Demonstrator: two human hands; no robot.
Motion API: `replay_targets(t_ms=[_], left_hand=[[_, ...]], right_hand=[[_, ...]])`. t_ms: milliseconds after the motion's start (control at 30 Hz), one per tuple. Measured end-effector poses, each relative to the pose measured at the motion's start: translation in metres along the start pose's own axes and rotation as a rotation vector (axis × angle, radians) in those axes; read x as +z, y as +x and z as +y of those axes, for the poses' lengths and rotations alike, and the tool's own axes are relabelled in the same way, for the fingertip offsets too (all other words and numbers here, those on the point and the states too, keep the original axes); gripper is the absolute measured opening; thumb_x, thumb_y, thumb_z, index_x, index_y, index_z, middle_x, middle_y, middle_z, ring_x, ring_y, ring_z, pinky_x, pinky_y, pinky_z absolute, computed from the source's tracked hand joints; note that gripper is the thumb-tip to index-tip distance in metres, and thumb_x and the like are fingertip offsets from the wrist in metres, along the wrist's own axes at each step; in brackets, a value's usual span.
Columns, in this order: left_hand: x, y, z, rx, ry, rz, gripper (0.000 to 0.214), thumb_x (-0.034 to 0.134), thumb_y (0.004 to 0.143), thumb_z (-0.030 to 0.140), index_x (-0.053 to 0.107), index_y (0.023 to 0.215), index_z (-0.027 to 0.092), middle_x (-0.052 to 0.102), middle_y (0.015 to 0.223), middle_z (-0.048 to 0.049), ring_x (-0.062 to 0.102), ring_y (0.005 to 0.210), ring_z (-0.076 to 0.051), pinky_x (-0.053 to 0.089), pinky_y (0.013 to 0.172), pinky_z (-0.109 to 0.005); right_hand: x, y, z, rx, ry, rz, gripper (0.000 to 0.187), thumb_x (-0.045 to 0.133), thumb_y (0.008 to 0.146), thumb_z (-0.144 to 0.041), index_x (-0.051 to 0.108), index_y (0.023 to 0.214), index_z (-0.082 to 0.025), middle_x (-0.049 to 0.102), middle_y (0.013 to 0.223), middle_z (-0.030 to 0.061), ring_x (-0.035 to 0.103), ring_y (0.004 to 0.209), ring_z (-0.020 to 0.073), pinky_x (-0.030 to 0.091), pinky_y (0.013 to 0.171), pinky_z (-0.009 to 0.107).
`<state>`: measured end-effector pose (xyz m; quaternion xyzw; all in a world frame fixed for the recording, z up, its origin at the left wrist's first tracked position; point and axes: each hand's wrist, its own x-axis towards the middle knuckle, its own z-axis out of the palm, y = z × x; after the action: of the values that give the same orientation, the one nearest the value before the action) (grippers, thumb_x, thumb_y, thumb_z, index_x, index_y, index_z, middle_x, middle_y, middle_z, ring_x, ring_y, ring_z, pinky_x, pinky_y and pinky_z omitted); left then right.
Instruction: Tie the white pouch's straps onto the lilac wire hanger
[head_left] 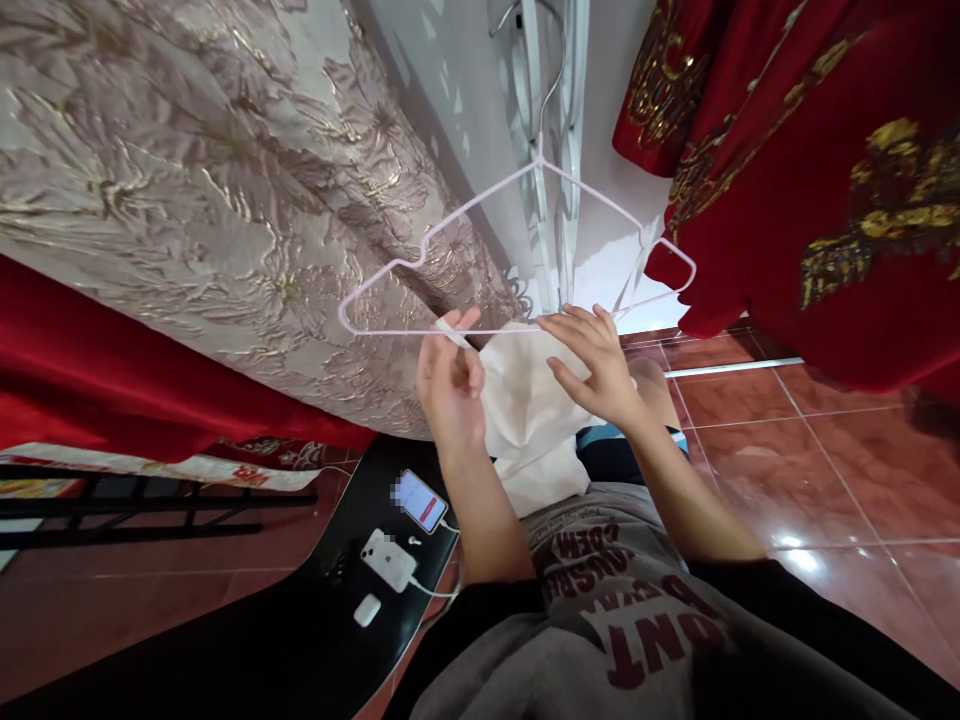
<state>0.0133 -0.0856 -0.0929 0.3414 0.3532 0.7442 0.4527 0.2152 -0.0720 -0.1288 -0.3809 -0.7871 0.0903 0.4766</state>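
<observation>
A pale pink clothes hanger (480, 196) hangs upright in front of me from its metal hook. Below its bottom bar is a cream-white garment (521, 385), draped toward my lap. One white strap (636, 275) of it loops over the hanger's right shoulder. My left hand (454, 385) is at the bottom bar, left of the middle, its fingers curled around another white strap (452, 332). Fingers apart, my right hand (596, 365) is over the garment, its fingertips near the bottom bar and holding nothing that I can see.
An embossed pinkish-gold cloth (247, 190) hangs at left, red embroidered cloth (810, 200) at right. White metal rack posts (574, 120) stand behind the hanger. On a black bench (315, 610) lie a lit phone (421, 500), a white phone (388, 560) and a white earbud case (367, 610), with cables.
</observation>
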Motion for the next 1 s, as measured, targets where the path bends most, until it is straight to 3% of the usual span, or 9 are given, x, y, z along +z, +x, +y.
replay_targets(t_ms=[67,200,267,333,400,533,700,767,1000], left_hand=[[0.010,-0.003,-0.002,0.042,-0.045,-0.042,0.029,0.081,0.088,0.045,0.069,0.090,0.019,0.076,0.091,-0.0046,0.029,0.041,-0.002,0.018,0.040,-0.021],[0.017,-0.001,-0.006,0.061,-0.072,-0.094,0.035,0.083,0.087,0.046,0.061,0.083,0.018,0.070,0.081,-0.0008,0.029,0.039,0.000,0.015,0.039,-0.018],[0.018,-0.001,-0.009,0.084,-0.063,-0.077,0.036,0.081,0.089,0.047,0.060,0.083,0.018,0.069,0.081,-0.0009,0.029,0.039,0.001,0.015,0.039,-0.018],[0.019,-0.002,-0.012,0.095,-0.051,-0.064,0.037,0.079,0.090,0.048,0.059,0.083,0.018,0.068,0.080,-0.0005,0.029,0.039,0.001,0.017,0.039,-0.017],[0.020,-0.003,-0.012,0.096,-0.034,-0.063,0.038,0.079,0.091,0.050,0.058,0.083,0.018,0.067,0.080,-0.0001,0.029,0.039,0.000,0.017,0.039,-0.018],[0.021,-0.004,-0.008,0.095,0.027,-0.052,0.038,0.077,0.091,0.052,0.058,0.084,0.020,0.067,0.080,-0.0002,0.028,0.040,-0.001,0.015,0.039,-0.020],[0.021,-0.004,-0.006,0.093,0.050,-0.018,0.041,0.078,0.089,0.055,0.056,0.083,0.020,0.066,0.078,0.0005,0.027,0.040,-0.001,0.015,0.040,-0.021],[0.019,-0.004,-0.006,0.094,0.047,-0.024,0.041,0.078,0.089,0.054,0.056,0.084,0.020,0.066,0.078,0.0006,0.028,0.040,-0.001,0.015,0.040,-0.020],[0.018,-0.003,-0.006,0.097,0.040,-0.048,0.039,0.078,0.090,0.052,0.057,0.083,0.019,0.067,0.079,0.0001,0.029,0.039,0.000,0.013,0.040,-0.020]], right_hand=[[-0.009,-0.003,0.003,0.029,0.072,0.074,0.038,0.061,0.100,-0.032,0.065,0.138,-0.037,0.071,0.140,0.0005,0.060,0.140,0.0271,0.039,0.125,0.059],[-0.040,-0.016,0.029,0.317,0.170,0.555,0.035,0.066,0.097,-0.037,0.063,0.132,-0.032,0.069,0.128,0.0067,0.067,0.122,0.0245,0.056,0.106,0.049],[-0.051,-0.022,0.038,0.467,0.284,0.458,0.043,0.075,0.090,-0.041,0.061,0.129,-0.030,0.070,0.115,0.0066,0.070,0.108,0.0229,0.059,0.094,0.043],[-0.054,-0.023,0.038,0.547,0.391,0.206,0.033,0.078,0.088,-0.043,0.067,0.115,-0.027,0.071,0.100,0.0043,0.070,0.096,0.0203,0.059,0.090,0.040],[-0.049,-0.022,0.033,0.573,0.428,0.140,0.021,0.076,0.090,-0.042,0.068,0.097,-0.024,0.069,0.091,0.0028,0.069,0.090,0.0181,0.058,0.090,0.038],[-0.030,-0.014,0.032,0.565,0.375,0.470,0.024,0.078,0.084,-0.033,0.059,0.095,-0.025,0.065,0.095,0.0010,0.066,0.089,0.0162,0.058,0.082,0.034],[-0.017,-0.014,0.030,0.517,0.442,0.234,0.020,0.072,0.091,-0.040,0.064,0.100,-0.024,0.072,0.096,0.0029,0.072,0.094,0.0182,0.061,0.087,0.036],[-0.019,-0.014,0.021,0.523,0.395,0.251,0.024,0.066,0.097,-0.046,0.070,0.093,-0.022,0.075,0.087,0.0027,0.073,0.086,0.0176,0.061,0.081,0.034],[-0.044,-0.009,0.017,0.514,0.227,0.670,0.031,0.065,0.096,-0.045,0.077,0.082,-0.020,0.074,0.076,0.0030,0.072,0.071,0.0167,0.059,0.069,0.033]])
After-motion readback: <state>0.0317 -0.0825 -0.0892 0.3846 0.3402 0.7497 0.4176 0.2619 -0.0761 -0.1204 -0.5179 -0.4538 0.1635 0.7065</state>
